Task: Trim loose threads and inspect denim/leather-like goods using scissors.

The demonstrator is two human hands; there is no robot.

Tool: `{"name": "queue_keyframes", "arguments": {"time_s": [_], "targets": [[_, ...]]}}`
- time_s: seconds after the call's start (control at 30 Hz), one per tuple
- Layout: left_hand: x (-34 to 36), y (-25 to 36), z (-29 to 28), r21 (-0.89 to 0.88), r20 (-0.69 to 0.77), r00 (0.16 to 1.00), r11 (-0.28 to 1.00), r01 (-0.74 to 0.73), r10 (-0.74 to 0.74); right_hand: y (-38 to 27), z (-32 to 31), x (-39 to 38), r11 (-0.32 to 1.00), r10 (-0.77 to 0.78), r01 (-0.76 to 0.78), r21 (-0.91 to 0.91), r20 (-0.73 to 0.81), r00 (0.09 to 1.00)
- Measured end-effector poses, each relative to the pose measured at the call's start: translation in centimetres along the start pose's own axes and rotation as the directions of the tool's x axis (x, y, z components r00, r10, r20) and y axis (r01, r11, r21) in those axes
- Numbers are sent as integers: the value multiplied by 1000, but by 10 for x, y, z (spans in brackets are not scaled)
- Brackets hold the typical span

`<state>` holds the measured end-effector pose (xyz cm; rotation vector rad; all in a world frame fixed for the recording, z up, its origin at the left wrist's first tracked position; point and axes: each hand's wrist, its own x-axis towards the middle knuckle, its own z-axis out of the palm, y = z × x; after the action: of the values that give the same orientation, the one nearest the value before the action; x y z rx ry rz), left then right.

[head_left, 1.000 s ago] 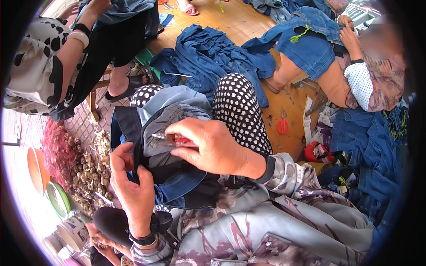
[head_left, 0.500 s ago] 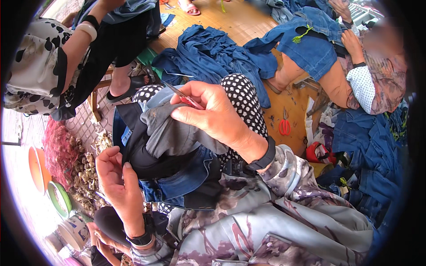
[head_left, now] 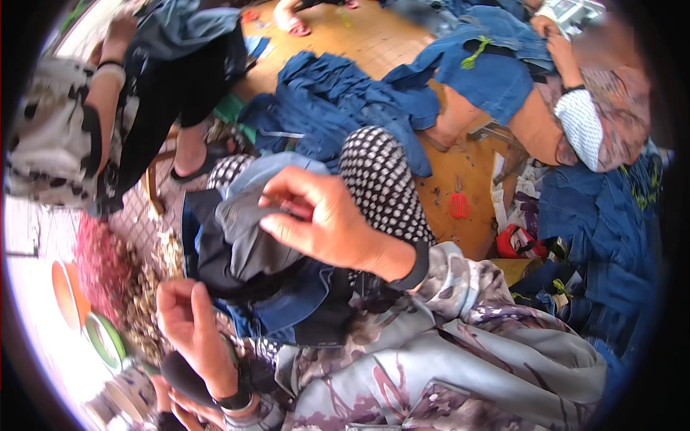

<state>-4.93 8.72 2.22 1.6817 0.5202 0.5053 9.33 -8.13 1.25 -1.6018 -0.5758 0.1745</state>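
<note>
A denim garment [head_left: 287,305] with black and grey cloth lies bunched on my lap, its grey pocket-like lining [head_left: 251,233] on top. My right hand [head_left: 327,226] is closed above this lining, thumb and fingers drawn together around small red-handled snips [head_left: 302,209]. Only a little of the snips shows between the fingers, blurred by motion. At the garment's left edge, my left hand [head_left: 190,323] is curled, thumb against the fingers in a pinch. Whatever it pinches is too small to make out.
Red-handled scissors [head_left: 460,205] lie on the wooden board to the right. A heap of blue denim [head_left: 323,93] is beyond my knees, with more denim [head_left: 596,237] at right. Co-workers sit left and right. Garlic bulbs [head_left: 147,309] and an orange basin [head_left: 70,294] stand at left.
My right hand has moved down and left toward the grey cloth, and the snips' blades no longer show. My left hand has lowered slightly, away from the black cloth edge.
</note>
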Motion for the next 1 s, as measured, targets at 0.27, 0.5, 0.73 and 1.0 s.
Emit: {"name": "queue_keyframes", "arguments": {"time_s": [0.27, 0.5, 0.73, 1.0], "targets": [[-15, -5, -15, 207, 51, 937, 922, 328, -345, 18, 13, -20, 994, -18, 11, 107, 60, 998], [-8, -4, -11, 127, 18, 982, 975, 184, -187, 4, 3, -28, 993, -65, 62, 98, 26, 998], [-9, 40, 13, 693, -32, 895, 656, -300, 444, -17, 4, -37, 971, -238, 237, 30, 46, 970], [5, 60, 54, 698, 96, 888, 605, -382, 450, 17, 23, -40, 313, 193, -374, 873, 327, 925]]}}
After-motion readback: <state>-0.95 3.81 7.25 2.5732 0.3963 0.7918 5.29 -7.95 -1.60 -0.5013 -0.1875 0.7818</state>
